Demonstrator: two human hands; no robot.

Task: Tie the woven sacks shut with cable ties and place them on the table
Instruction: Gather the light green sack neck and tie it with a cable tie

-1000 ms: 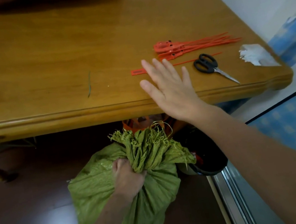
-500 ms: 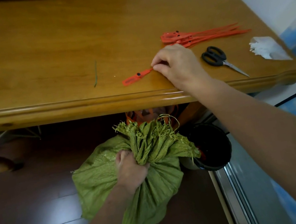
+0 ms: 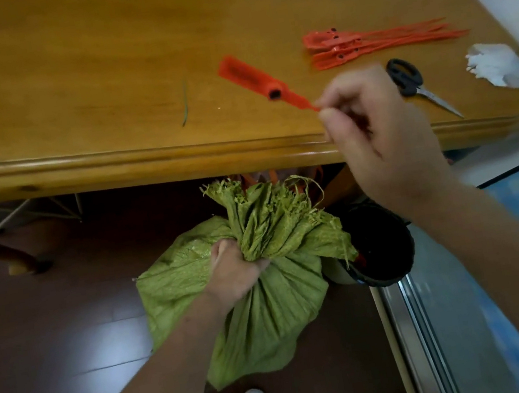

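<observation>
Main thing that could go wrong from here: the left hand [image 3: 236,274] alone holds the neck of the green woven sack [image 3: 253,316] bunched. If that grip slackens while the tie gets threaded one-handed, I'd expect the frayed mouth to fan out. The orange cable tie [image 3: 253,78] is held only by its thin strap, with the wide tag end sticking out over the surface [image 3: 62,74], so it could twist or slip (looks like floppy plastic).

The right hand [image 3: 382,143] has its fingers [image 3: 331,113] curled in, pinching the strap just above the surface's near edge. The left fingers are wrapped tight round the gathered neck. The sack sits on the floor below that near edge, right beside a black bucket [image 3: 381,245]. The spare ties [image 3: 363,44] and scissors [image 3: 409,80] lie toward the right edge.
</observation>
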